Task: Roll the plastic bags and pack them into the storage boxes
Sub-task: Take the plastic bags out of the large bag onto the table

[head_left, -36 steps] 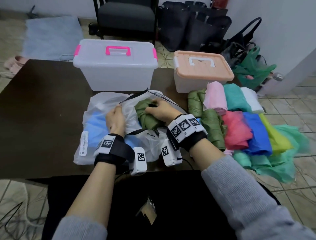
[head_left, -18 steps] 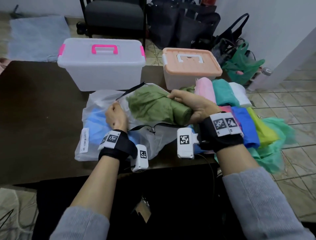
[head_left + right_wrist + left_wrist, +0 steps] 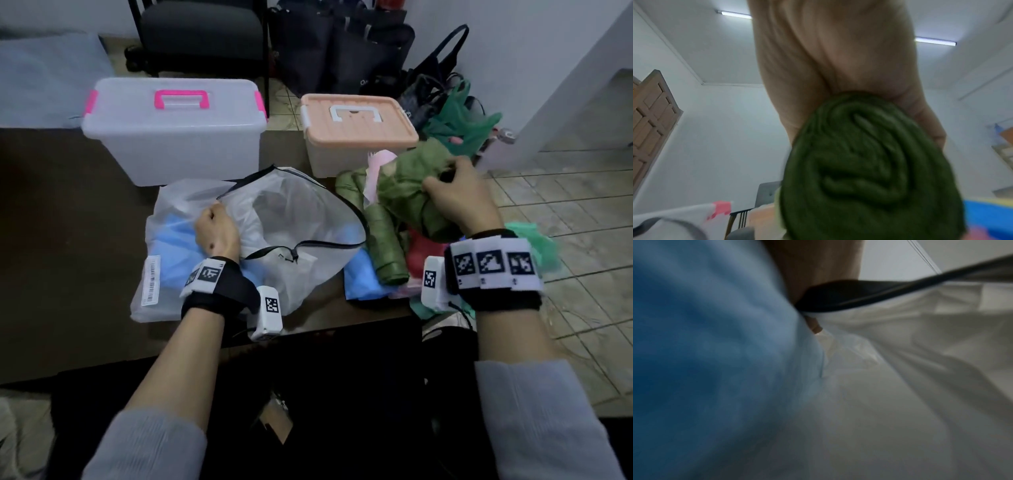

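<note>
My right hand (image 3: 452, 192) grips a rolled olive-green plastic bag (image 3: 407, 192) and holds it above the pile of coloured bags (image 3: 390, 246) at the table's right edge; the right wrist view shows the roll's spiral end (image 3: 863, 165) under my palm. My left hand (image 3: 214, 229) pinches the rim of a translucent white zip pouch (image 3: 301, 233), whose mouth stands wide. Blue plastic (image 3: 705, 353) lies against that pouch. Two closed storage boxes stand behind: a clear one with pink handle (image 3: 174, 126) and a smaller one with peach lid (image 3: 356, 133).
Another olive roll (image 3: 385, 246) lies beside the pouch. The dark table (image 3: 61, 212) ends just right of the pile, over tiled floor. A chair (image 3: 202, 31) and dark tote bags (image 3: 342, 48) stand behind the table.
My right hand has drawn the olive-green roll out of the pouch and carried it right, over the pile of bags. The left hand has kept its hold on the pouch rim.
</note>
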The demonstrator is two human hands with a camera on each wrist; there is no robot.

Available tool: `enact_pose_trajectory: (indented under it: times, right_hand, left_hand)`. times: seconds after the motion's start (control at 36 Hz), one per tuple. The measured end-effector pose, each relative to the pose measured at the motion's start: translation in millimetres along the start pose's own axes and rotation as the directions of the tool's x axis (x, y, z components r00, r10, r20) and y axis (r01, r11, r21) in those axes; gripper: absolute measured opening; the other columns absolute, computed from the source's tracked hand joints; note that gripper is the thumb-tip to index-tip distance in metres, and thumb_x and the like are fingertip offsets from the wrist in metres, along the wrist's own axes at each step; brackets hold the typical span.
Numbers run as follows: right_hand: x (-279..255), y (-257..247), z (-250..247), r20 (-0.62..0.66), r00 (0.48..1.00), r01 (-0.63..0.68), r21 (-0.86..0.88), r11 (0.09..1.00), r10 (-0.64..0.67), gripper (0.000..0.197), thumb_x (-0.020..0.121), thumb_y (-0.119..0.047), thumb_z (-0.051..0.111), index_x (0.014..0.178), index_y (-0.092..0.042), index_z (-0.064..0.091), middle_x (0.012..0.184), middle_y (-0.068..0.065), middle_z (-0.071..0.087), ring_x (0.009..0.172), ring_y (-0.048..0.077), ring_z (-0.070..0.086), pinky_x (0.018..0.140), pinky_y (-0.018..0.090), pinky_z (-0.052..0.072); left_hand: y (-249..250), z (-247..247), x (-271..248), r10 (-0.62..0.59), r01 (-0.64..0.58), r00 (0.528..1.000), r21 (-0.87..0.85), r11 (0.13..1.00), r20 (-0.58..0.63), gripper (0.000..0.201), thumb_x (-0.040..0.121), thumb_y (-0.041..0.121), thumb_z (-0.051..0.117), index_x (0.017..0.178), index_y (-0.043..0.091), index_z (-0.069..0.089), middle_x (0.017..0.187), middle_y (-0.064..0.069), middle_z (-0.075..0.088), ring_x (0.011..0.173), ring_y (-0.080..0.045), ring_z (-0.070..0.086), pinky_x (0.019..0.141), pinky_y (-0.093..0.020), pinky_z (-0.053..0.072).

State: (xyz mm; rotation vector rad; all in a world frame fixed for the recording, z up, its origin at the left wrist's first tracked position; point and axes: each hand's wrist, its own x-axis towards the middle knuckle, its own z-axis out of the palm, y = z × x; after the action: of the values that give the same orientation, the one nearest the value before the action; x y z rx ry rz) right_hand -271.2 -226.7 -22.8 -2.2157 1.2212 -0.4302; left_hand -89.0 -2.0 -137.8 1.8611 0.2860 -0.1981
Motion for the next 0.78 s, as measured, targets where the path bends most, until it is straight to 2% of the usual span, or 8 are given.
enact_pose_trajectory:
  times: [0.19,0.31,0.44,0.53,0.61,0.67,0.72,0.78]
  right_hand:
    - [-16,5,28,0.064,0.995,-0.066,-0.109,0.992,0.074,0.051,0.088,-0.019,0.052,0.134,-0.006,0.033,0.131,0.026,0.048,0.122,0.041,0.042,0.101,0.044,0.035]
    - [-15,5,28,0.090,0.987,-0.118,-0.137,0.983,0.131,0.055,0.087,-0.022,0.052,0.137,-0.010,0.031,0.135,0.025,0.041,0.126,0.041,0.037,0.100,0.044,0.035]
    - [-15,2,18,0.142,0.972,-0.139,-0.286,0.948,0.185,0.060,0.088,-0.029,0.054,0.140,-0.013,0.028,0.144,0.020,0.021,0.136,0.037,0.015,0.109,0.047,0.023]
    - [-19,-9,10,0.165,0.972,-0.106,-0.333,0.937,0.168,0.071,0.086,-0.029,0.059,0.143,-0.012,0.021,0.151,0.017,0.008,0.139,0.037,0.010,0.110,0.046,0.019]
    - [-24,-30,3,0.131,0.985,-0.063,-0.315,0.947,0.109,0.081,0.083,-0.027,0.061,0.148,-0.017,0.013,0.154,0.013,-0.001,0.141,0.034,0.004,0.112,0.047,0.016]
    - [-30,-45,4,0.079,0.997,0.021,-0.254,0.967,-0.001,0.078,0.084,-0.024,0.056,0.148,-0.020,0.013,0.155,0.012,0.000,0.142,0.032,0.004,0.113,0.047,0.015]
    - [-36,-61,11,-0.030,0.984,0.171,-0.134,0.976,-0.177,0.069,0.084,-0.019,0.053,0.146,-0.021,0.022,0.151,0.011,0.011,0.138,0.030,0.014,0.111,0.043,0.020]
    - [-42,-79,23,-0.132,0.939,0.327,0.070,0.942,-0.316,0.056,0.083,-0.012,0.053,0.137,-0.019,0.038,0.136,0.007,0.036,0.126,0.023,0.035,0.104,0.035,0.033]
  left_hand:
    - [0,0,-1,-0.004,0.004,1.000,-0.004,1.000,0.001,0.040,0.099,0.030,0.035,0.112,0.002,0.061,0.124,-0.017,0.059,0.111,-0.032,0.052,0.093,-0.032,0.040]
    - [0,0,0,-0.009,0.009,1.000,-0.006,1.000,0.004,0.041,0.100,0.030,0.035,0.115,0.001,0.060,0.126,-0.017,0.057,0.113,-0.033,0.052,0.092,-0.031,0.039]
    - [0,-1,-1,-0.013,0.013,1.000,-0.024,1.000,0.007,0.039,0.099,0.029,0.036,0.110,0.000,0.061,0.122,-0.017,0.058,0.106,-0.030,0.052,0.089,-0.030,0.039]
    - [2,-5,-2,-0.029,0.030,0.999,-0.048,0.998,0.023,0.039,0.099,0.029,0.037,0.111,0.000,0.061,0.123,-0.017,0.058,0.098,-0.027,0.049,0.089,-0.029,0.038]
    - [1,-9,1,-0.057,0.060,0.998,-0.084,0.995,0.034,0.040,0.098,0.028,0.037,0.112,-0.001,0.060,0.123,-0.017,0.058,0.105,-0.031,0.052,0.093,-0.031,0.039]
    - [1,-11,1,-0.082,0.086,0.996,-0.114,0.990,0.037,0.040,0.097,0.029,0.038,0.111,-0.001,0.060,0.121,-0.017,0.059,0.110,-0.033,0.053,0.097,-0.035,0.041]
    - [0,-13,1,-0.092,0.097,0.995,-0.126,0.987,0.046,0.037,0.097,0.030,0.039,0.107,0.001,0.060,0.113,-0.014,0.059,0.104,-0.030,0.053,0.097,-0.036,0.042]
    - [0,-16,0,-0.094,0.100,0.994,-0.133,0.986,0.055,0.027,0.098,0.029,0.039,0.096,0.007,0.055,0.102,-0.010,0.055,0.094,-0.026,0.050,0.089,-0.032,0.040]
